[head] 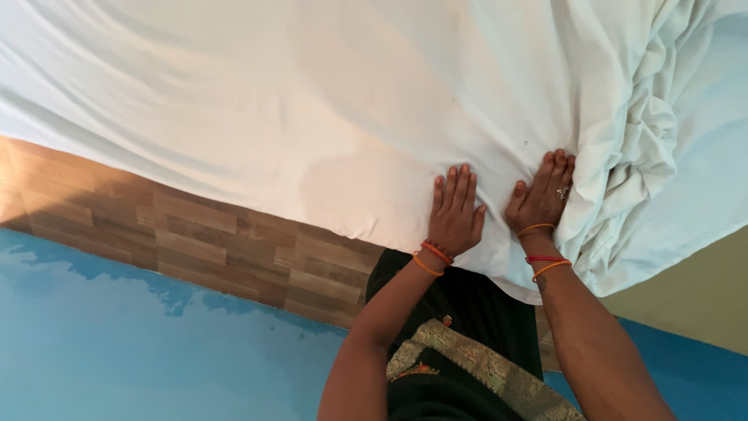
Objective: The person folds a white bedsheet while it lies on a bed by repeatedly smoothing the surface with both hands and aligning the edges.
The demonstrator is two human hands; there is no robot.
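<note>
Head cam, looking down. White sheet [327, 101] spread over a bed, covering most of the upper view; bed's wood-grain side panel [195, 234] shows below the sheet edge, blue floor [117, 343] under that.

L hand [454, 212]: flat, fingers together and extended, palm down on the sheet near its hanging edge. Not gripping.

R hand [541, 196]: also flat on the sheet, just beside the L, fingertips at the edge of a bunched, wrinkled mass of sheet fabric [647, 156] to the R. Ring on one finger. Open, nothing clasped.

Orange and red bangles [433, 258] on both wrists. Dark garment w/ gold border [483, 362] below the arms.
</note>
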